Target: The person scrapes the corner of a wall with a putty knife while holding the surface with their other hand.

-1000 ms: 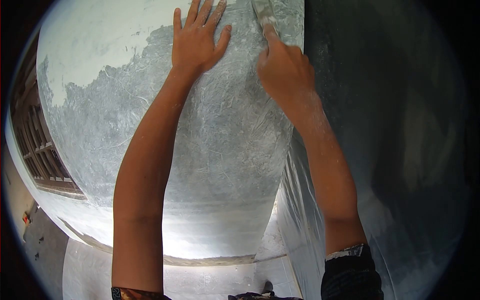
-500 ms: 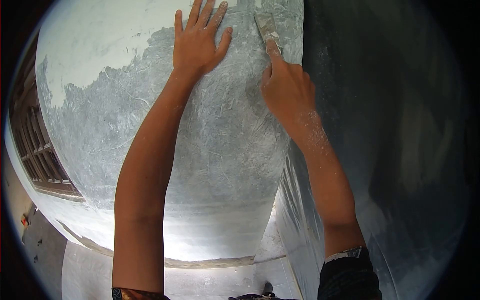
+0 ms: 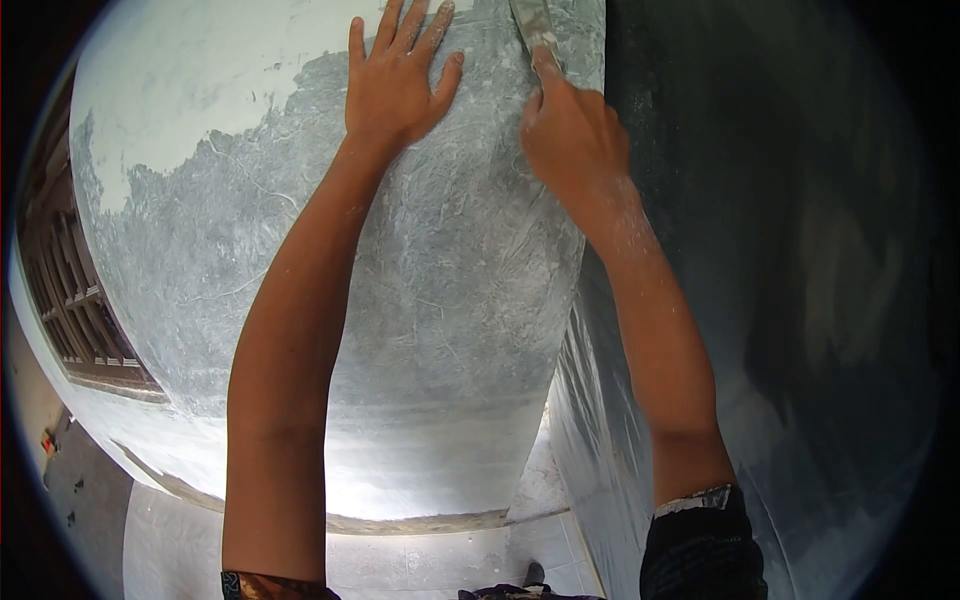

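Observation:
A wall (image 3: 450, 270) fills the middle of the view, rough mottled grey with a ragged-edged white layer (image 3: 190, 90) at the upper left. Against its upper part my left hand (image 3: 397, 85) lies flat, fingers spread, holding nothing. To the right, near the wall's right edge, my right hand (image 3: 577, 140) is closed round a scraper (image 3: 533, 25), index finger stretched along it. The scraper's flat blade points up against the grey surface, its top end cut off by the frame. White dust speckles my right wrist.
Dark, shiny plastic sheeting (image 3: 800, 300) hangs along the right side of the wall. A brown wooden window frame (image 3: 75, 290) is at the left. Below are the pale tiled floor (image 3: 420, 565) and a dark shoe (image 3: 535, 574).
My right hand has slid upward along the wall with the scraper, whose blade now reaches the top of the view. My left hand stays in place.

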`<state>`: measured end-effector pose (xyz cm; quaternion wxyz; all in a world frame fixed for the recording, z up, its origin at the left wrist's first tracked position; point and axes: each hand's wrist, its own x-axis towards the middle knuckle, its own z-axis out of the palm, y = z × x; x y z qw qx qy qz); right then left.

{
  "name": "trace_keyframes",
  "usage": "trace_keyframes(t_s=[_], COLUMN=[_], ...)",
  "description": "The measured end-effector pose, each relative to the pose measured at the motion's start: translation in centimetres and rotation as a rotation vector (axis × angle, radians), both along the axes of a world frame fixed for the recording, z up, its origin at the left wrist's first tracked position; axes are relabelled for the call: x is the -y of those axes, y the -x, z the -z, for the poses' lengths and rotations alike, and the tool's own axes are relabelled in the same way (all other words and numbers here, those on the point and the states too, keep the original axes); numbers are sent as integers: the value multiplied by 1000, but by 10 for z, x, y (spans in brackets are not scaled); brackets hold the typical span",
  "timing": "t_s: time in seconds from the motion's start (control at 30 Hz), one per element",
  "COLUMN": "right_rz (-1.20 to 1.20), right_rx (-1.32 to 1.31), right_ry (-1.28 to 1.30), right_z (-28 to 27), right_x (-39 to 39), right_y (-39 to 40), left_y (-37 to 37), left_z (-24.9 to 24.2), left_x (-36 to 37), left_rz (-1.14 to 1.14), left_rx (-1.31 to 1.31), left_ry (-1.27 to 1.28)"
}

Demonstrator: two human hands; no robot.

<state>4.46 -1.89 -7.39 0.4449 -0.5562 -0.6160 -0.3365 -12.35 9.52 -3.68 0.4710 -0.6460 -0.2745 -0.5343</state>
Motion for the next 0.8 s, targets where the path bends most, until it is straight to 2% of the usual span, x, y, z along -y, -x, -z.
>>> trace_keyframes(t_s=[0.13, 0.2, 0.33, 0.4, 0.53, 0.6, 0.73, 0.8], right_rz=[-3, -7, 0, -24, -39, -13, -19, -39], right_rx=[5, -48, -51, -4, -34, -61, -52, -31], right_ry=[-21, 157, 141, -64, -10, 130, 97, -18], right_z=[6, 17, 9, -1, 11, 24, 18, 7], right_x=[7, 19, 9, -8, 3, 10, 3, -9], right_y=[3, 6, 5, 1, 4, 3, 1, -1], left_y=[0, 1, 1, 1, 1, 2, 2, 1], left_z=[-1, 1, -1, 0, 0, 0, -1, 0], left_x=[0, 0, 2, 2, 2, 2, 2, 1], left_rz=[-8, -5, -7, 11, 20, 19, 12, 15], left_rx=[5, 1, 5, -2, -2, -3, 2, -4], left_ry=[7, -5, -18, -18, -23, -25, -21, -18])
